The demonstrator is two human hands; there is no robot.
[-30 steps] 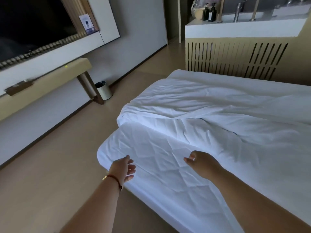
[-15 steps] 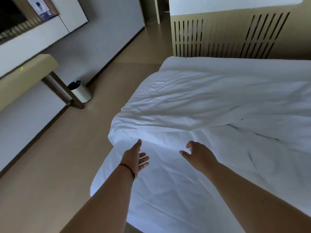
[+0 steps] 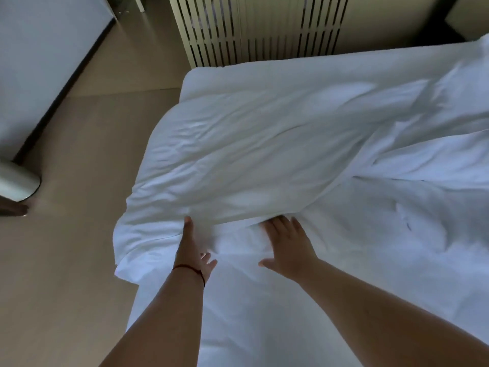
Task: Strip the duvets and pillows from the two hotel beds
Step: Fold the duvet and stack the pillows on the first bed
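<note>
A white duvet (image 3: 264,154) lies crumpled across the far half of the bed, its folded edge running across the middle. The bare white sheet (image 3: 291,313) covers the near half. My left hand (image 3: 194,250) reaches to the duvet's folded edge, fingers apart, thumb up against the fabric. Palm down and fingers spread, my right hand (image 3: 288,245) has its fingertips at or just under the same edge. Neither hand has closed on the fabric. No pillows are in view.
A slatted cream partition (image 3: 259,30) stands behind the bed's far end. Tan floor (image 3: 66,234) runs along the left side. A small cylindrical bin (image 3: 18,184) stands at the far left beside a grey wall (image 3: 39,62).
Both hands have moved forward from the bare sheet to the duvet's folded edge. The camera has tilted down and closer, so the bin and wall slid to the left.
</note>
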